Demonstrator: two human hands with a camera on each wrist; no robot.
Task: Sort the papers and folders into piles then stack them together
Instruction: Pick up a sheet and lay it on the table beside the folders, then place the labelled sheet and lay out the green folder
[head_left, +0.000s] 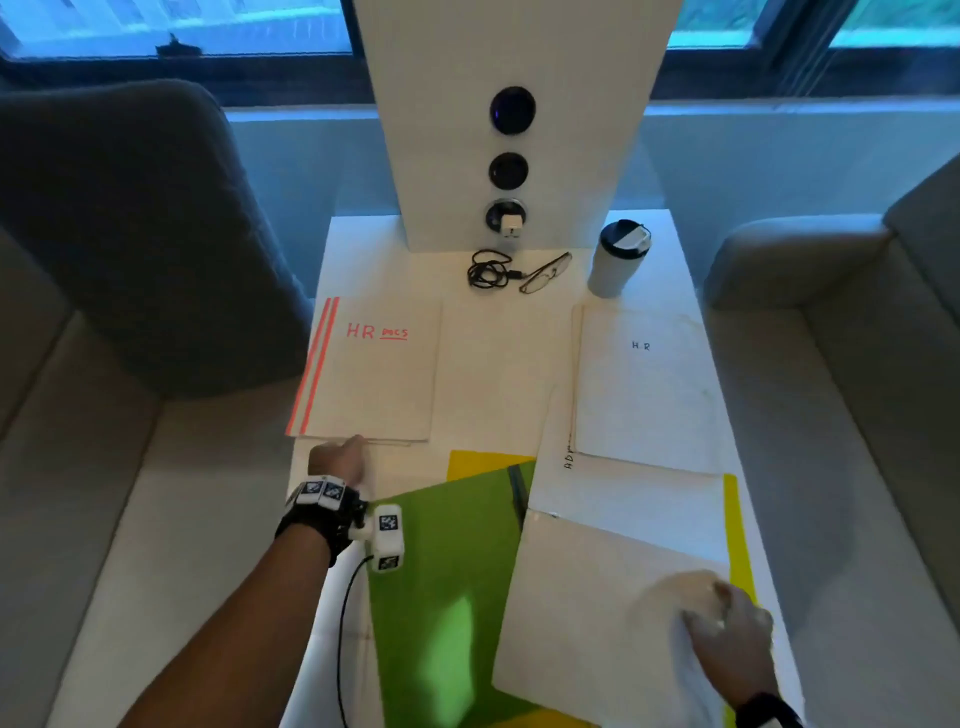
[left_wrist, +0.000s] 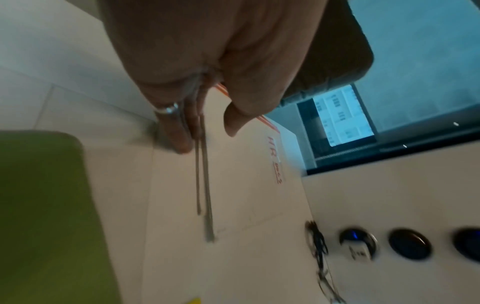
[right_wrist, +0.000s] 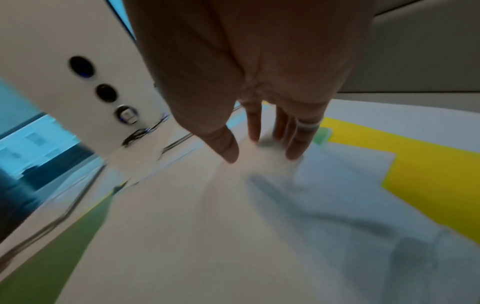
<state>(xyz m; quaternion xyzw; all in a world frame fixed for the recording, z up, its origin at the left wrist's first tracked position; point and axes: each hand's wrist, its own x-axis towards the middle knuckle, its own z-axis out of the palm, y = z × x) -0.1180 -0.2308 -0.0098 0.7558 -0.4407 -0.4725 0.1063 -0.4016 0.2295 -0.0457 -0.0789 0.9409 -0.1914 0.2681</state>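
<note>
A white pile marked "HR docs" (head_left: 374, 374) with red stripes lies at the table's far left. My left hand (head_left: 343, 454) pinches its near edge. In the left wrist view the fingers (left_wrist: 179, 135) sit under the pile (left_wrist: 233, 185) and the thumb over it. A large white sheet (head_left: 608, 613) lies at the near right across a green folder (head_left: 447, 582) and a yellow folder (head_left: 735, 525). My right hand (head_left: 722, 608), blurred, presses straight fingers (right_wrist: 296, 148) on this sheet (right_wrist: 207, 226). Farther right lies a white "HR" pile (head_left: 644, 384).
At the back, a white pillar (head_left: 514, 52) with round sockets stands on the white table (head_left: 493, 353). In front of it lie a black cable (head_left: 488, 270) and glasses (head_left: 545, 273), beside a white tumbler (head_left: 618, 260). Grey seats flank the table.
</note>
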